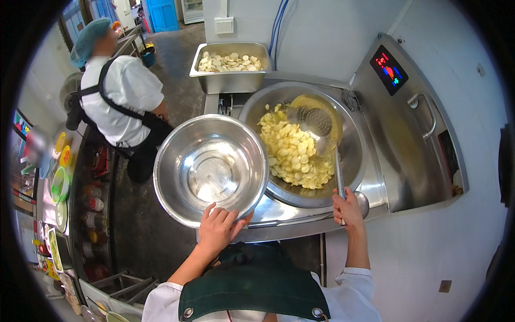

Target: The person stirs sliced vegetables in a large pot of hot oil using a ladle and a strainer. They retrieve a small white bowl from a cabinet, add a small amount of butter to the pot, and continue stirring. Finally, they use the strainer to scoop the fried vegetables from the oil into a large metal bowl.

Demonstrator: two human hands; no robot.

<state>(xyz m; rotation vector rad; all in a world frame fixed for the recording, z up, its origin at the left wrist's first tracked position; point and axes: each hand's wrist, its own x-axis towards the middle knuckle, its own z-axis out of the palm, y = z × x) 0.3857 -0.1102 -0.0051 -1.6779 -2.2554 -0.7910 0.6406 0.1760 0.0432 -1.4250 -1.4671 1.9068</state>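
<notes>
My left hand grips the near rim of a wide stainless steel bowl, whose inside holds nothing. The bowl overlaps the left rim of a large wok. My right hand is closed around the metal handle of a perforated skimmer. The skimmer's head rests inside the wok, in yellowish liquid along the far right side. Pale yellow round slices, which look like potato, are heaped in the wok's left and middle. A ladle lies partly hidden behind my right hand.
A steel pan of pale slices stands behind the wok. On the right rises a steel panel with a lit display and a handle. A co-worker in a hair cover stands at left, near a counter with bowls.
</notes>
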